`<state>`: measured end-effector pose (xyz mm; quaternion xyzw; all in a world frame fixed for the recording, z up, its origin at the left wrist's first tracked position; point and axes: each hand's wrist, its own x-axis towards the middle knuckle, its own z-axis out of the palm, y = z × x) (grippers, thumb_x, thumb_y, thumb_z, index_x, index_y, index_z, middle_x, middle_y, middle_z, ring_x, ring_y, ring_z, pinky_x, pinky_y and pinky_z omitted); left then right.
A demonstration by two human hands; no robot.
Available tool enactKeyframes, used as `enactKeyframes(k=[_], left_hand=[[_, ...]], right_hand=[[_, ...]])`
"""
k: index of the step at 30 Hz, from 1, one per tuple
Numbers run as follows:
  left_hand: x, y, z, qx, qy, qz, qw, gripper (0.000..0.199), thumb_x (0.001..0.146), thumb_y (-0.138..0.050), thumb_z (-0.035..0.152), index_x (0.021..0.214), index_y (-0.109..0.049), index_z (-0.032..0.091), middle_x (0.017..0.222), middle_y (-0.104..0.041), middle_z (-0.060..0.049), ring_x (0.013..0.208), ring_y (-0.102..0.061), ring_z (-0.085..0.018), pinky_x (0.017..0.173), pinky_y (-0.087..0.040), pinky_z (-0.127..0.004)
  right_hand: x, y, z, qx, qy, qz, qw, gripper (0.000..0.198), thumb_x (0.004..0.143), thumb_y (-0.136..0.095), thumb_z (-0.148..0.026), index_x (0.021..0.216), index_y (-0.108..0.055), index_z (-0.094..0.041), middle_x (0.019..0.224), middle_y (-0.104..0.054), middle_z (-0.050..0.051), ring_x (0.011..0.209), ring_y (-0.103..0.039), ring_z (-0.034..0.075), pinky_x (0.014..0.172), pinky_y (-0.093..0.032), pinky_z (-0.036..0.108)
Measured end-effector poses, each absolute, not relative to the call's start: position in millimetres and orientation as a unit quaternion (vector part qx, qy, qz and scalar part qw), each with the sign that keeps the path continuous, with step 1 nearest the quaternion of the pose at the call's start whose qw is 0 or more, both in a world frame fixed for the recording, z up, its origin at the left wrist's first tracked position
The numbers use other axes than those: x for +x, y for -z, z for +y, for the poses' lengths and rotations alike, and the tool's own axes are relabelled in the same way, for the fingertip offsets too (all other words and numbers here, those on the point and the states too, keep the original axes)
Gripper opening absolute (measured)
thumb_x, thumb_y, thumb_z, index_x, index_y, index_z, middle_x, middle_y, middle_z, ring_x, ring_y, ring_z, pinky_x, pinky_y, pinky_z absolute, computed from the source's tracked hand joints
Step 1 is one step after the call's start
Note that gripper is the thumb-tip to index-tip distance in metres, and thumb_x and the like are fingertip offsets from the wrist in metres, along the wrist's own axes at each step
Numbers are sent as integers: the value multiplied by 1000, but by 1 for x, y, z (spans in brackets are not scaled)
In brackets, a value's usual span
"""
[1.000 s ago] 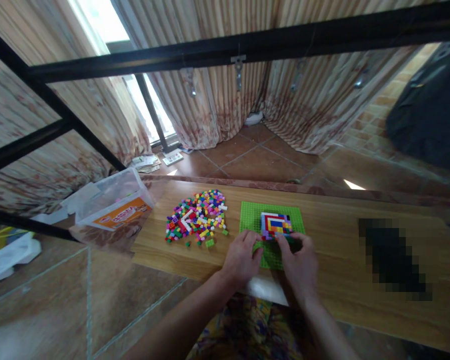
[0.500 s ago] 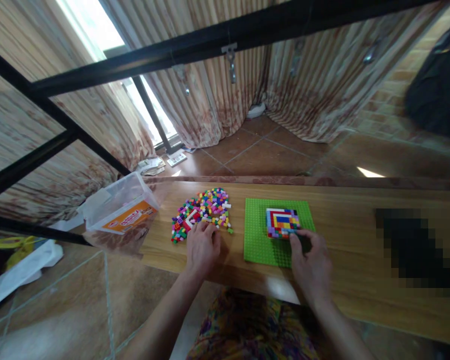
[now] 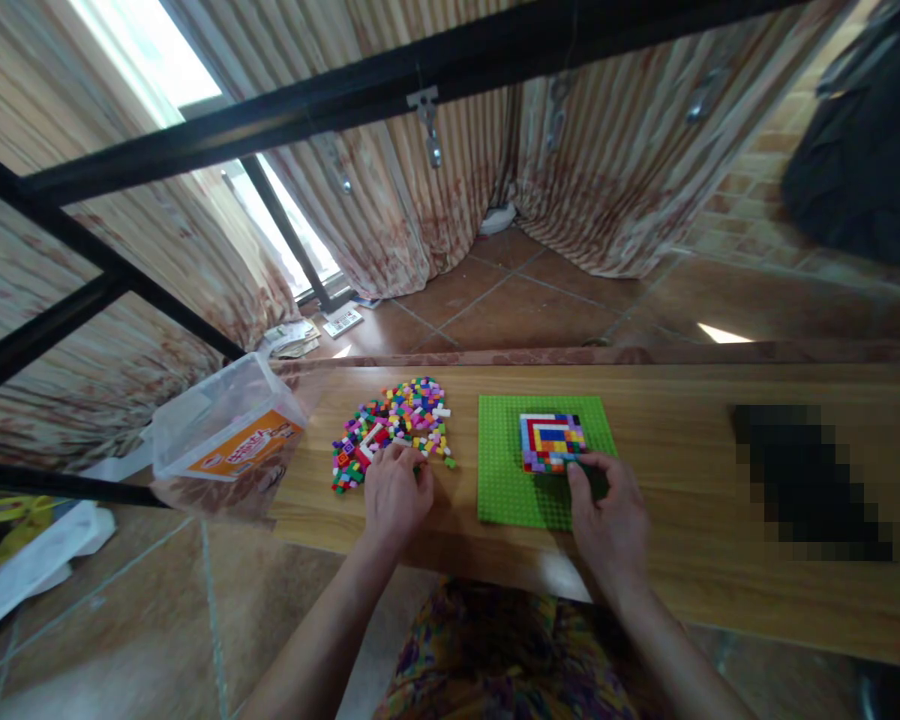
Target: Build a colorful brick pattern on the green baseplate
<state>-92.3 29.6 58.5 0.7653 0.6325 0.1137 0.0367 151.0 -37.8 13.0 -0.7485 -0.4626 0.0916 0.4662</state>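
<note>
A square, multicoloured build of toy bricks [image 3: 551, 440] stands on a green studded baseplate [image 3: 510, 495]. At its near right corner, my right hand [image 3: 611, 510] has thumb and forefinger pinched on a small brick that touches the build; the fingers partly cover it. My left hand [image 3: 397, 495] rests at the near edge of a pile of loose toy bricks [image 3: 420, 405]. Its fingers are curled down and closed, and a bit of green shows by the thumb. What they hold is mostly hidden.
A clear plastic tub [image 3: 225, 415] with an orange label sits at the table's left end. Toward the right of the wooden table [image 3: 682, 480] lies a dark, pixelated object [image 3: 802, 480]. A black metal frame bar [image 3: 285, 115] crosses above, before striped curtains [image 3: 435, 220].
The view has shifted slightly, so everything sits a little further left. My right hand stays at the build's corner, and my left hand stays at the pile with its fingers curled.
</note>
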Motion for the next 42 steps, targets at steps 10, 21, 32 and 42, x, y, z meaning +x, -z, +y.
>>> enactKeyframes(k=[10, 21, 32, 42], left_hand=[[-99, -58, 39, 762, -126, 635, 23, 15, 84, -54, 19, 89, -68, 19, 94, -66, -9, 94, -58, -26, 87, -46, -40], [-89, -58, 45, 774, -97, 625, -4, 16, 83, -52, 17, 86, -68, 17, 93, -65, -11, 95, -58, -28, 87, -46, -42], [-85, -59, 42, 769, -85, 634, -2, 12, 82, -53, 17, 81, -65, 18, 90, -64, -11, 95, -58, -28, 87, -46, -43], [-88, -57, 44, 782, -123, 611, -3, 16, 87, -51, 19, 84, -66, 19, 90, -66, -9, 91, -59, -27, 86, -46, -41]], right_hand=[[151, -15, -38, -746, -90, -467, 466, 27, 89, -50, -41, 98, -60, -17, 100, -65, 11, 95, -59, 25, 87, -45, 41], [151, -13, -38, -747, -94, -467, 464, 28, 90, -49, -42, 99, -60, -18, 100, -64, 11, 94, -59, 24, 87, -45, 41], [150, -10, -37, -740, -97, -464, 476, 29, 90, -48, -44, 98, -59, -19, 102, -64, 12, 96, -59, 25, 88, -45, 44], [151, -11, -37, -730, -96, -473, 485, 26, 90, -49, -41, 98, -59, -19, 101, -64, 11, 95, -59, 25, 88, -45, 43]])
